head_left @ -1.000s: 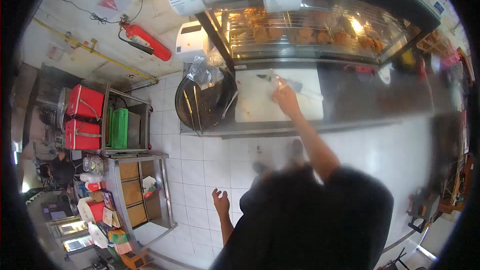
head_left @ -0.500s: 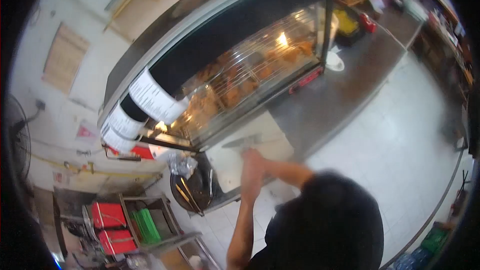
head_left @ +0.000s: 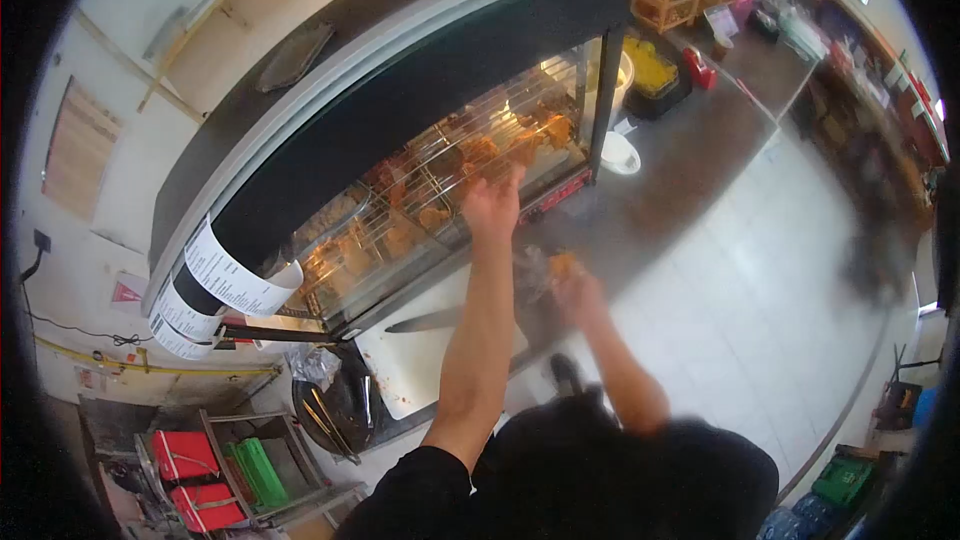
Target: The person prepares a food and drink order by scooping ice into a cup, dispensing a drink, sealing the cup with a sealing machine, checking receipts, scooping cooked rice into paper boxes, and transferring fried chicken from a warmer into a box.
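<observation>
My left hand [head_left: 492,208] is raised at the front of the lit glass display case [head_left: 395,265], fingers apart; whether it touches the glass cannot be made out. Fried food pieces [head_left: 480,150] lie on wire racks inside. To the right and lower, my right hand [head_left: 580,295] is closed on a blurred orange item with clear, plastic-like material beside it. Below the case, a knife [head_left: 425,321] rests on the white cutting board [head_left: 410,365], its handle end hidden behind my left forearm.
A dark round pan [head_left: 325,410] with tongs stands left of the board. Further along the counter [head_left: 655,180] are a white round lid [head_left: 620,153], a black tray of yellow stuff [head_left: 652,68] and a red object [head_left: 700,68]. Paper slips [head_left: 225,275] hang from the case.
The view has swung right along the counter. My left hand has risen from beside the board to the case front. My right hand has left the knife area and now holds an orange item.
</observation>
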The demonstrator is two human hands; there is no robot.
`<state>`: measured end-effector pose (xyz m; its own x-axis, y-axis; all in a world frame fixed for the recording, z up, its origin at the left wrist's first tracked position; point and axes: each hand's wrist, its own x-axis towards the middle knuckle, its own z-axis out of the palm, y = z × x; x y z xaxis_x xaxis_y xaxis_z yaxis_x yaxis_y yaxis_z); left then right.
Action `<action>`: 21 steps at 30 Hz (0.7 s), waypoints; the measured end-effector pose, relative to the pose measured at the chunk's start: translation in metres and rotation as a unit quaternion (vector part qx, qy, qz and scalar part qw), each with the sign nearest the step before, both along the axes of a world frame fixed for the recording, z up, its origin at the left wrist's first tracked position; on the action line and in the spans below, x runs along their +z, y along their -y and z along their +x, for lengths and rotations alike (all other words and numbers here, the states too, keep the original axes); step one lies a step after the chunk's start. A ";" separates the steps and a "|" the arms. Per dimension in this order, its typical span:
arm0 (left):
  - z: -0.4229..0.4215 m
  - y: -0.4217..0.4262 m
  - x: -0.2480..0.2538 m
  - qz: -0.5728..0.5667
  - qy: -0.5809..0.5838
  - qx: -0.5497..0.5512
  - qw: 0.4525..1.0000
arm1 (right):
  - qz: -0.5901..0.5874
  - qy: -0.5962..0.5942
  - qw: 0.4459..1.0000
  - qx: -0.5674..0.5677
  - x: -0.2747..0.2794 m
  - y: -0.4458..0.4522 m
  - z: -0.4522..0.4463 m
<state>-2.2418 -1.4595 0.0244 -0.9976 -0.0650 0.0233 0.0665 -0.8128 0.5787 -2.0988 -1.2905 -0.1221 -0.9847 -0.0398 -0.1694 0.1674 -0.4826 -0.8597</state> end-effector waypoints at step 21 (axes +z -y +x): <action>0.046 0.041 0.008 -0.257 0.072 0.140 0.954 | -0.269 -0.016 0.963 -0.003 0.117 -0.073 -0.200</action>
